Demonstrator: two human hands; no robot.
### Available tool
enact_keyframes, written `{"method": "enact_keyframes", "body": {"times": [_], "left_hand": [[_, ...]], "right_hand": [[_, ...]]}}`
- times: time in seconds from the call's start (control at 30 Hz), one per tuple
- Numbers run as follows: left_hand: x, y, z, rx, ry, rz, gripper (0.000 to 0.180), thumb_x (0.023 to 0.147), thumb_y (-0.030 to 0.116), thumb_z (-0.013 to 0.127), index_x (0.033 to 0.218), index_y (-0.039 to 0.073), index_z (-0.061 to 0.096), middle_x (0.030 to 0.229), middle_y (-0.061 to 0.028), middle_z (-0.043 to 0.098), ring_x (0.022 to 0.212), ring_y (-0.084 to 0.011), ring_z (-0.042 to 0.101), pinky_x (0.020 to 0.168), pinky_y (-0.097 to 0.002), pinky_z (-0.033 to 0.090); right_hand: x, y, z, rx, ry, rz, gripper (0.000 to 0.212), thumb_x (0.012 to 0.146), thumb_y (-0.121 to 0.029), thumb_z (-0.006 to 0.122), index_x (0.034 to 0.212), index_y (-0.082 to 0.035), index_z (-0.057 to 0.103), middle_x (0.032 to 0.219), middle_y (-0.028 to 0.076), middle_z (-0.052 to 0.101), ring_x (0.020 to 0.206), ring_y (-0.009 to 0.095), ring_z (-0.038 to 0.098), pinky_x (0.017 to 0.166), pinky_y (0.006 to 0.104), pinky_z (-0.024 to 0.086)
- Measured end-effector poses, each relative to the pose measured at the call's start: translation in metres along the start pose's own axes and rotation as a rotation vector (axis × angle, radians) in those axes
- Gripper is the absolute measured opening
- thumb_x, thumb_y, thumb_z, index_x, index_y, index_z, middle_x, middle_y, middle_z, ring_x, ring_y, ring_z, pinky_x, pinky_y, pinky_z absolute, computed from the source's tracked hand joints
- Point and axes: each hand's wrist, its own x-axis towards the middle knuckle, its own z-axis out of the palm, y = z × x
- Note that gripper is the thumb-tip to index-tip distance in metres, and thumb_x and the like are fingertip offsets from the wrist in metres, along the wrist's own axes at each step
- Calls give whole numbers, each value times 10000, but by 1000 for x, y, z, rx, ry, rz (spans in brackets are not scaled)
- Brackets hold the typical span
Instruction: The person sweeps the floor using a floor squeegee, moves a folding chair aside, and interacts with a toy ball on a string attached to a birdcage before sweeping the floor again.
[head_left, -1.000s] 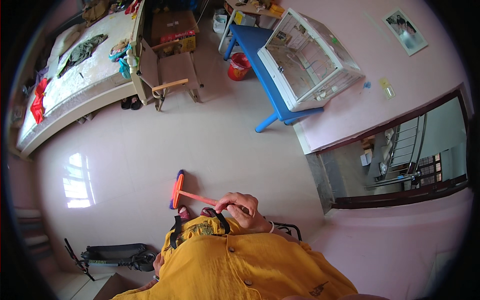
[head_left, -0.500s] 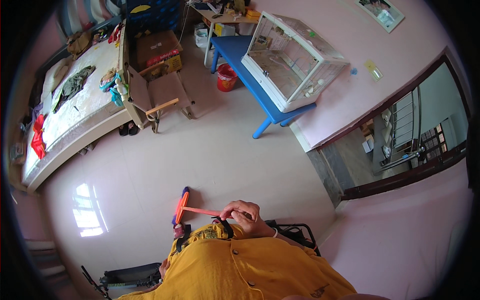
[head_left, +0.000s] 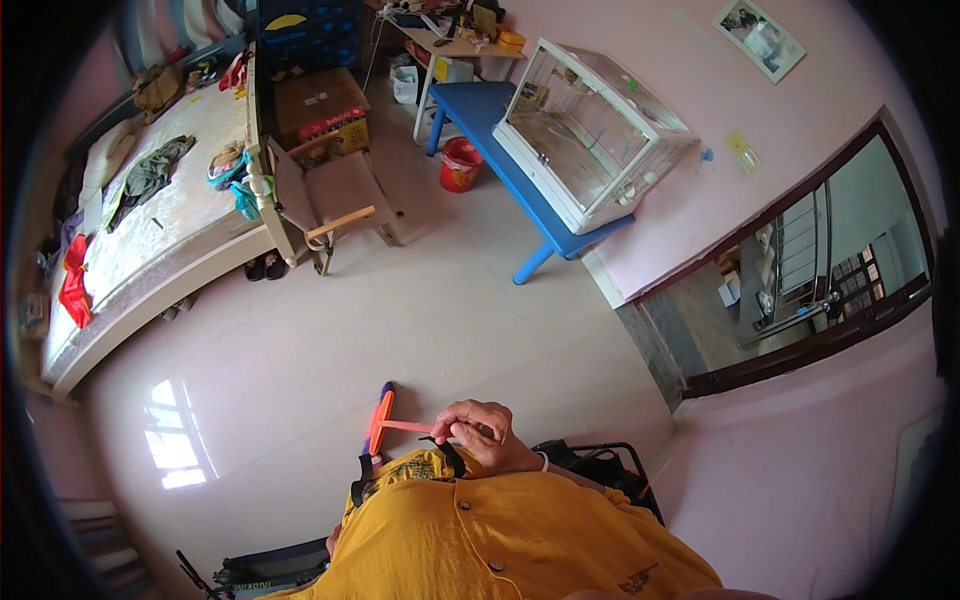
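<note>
My right hand (head_left: 474,434) is closed round the handle of a broom, close in front of my body. The broom (head_left: 380,420) has an orange head and handle with purple bristles, and its head stands on the pale tiled floor just ahead of me. Only a small part of my left hand (head_left: 333,540) shows, low beside my yellow shirt (head_left: 520,530); its fingers are hidden. A white band circles my right wrist.
A bed (head_left: 190,215) and a folding chair (head_left: 340,195) stand at the left. Ahead, a white cage (head_left: 600,130) rests on a blue bench (head_left: 540,260), beside a red bucket (head_left: 461,165). A doorway opens right. Black-framed objects flank me, including one (head_left: 270,565) at lower left.
The broom head has come slightly right and nearer to my body, so less handle shows. My right hand keeps its grip. The whole view has shifted a little.
</note>
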Motion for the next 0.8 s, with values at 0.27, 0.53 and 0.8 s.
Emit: {"method": "enact_keyframes", "body": {"times": [0.27, 0.53, 0.8], "left_hand": [[8, -8, -18, 27, -15, -3, 327, 905, 198, 458, 1150, -2, 542, 1018, -123, 620, 915, -153, 571, 806, -283, 443], [12, -19, -24, 64, -22, -9, 326, 903, 197, 454, 1147, 0, 543, 1010, -126, 622, 910, -153, 573, 801, -283, 445], [0, -50, -27, 120, -22, 38, 325, 902, 197, 451, 1144, 2, 545, 1003, -130, 624, 905, -152, 574, 797, -283, 447]], "right_hand": [[11, 2, 13, -63, 2, 8, 144, 886, 15, 446, 964, 44, 563, 807, 122, 621, 690, 149, 604, 633, 275, 521], [7, 9, 10, -44, 32, -21, 152, 850, 33, 467, 966, 36, 565, 795, 96, 631, 659, 123, 607, 594, 233, 489], [7, -2, 28, -179, -60, 99, 125, 851, 61, 477, 938, 30, 562, 805, 114, 627, 682, 138, 599, 637, 247, 504]]}}
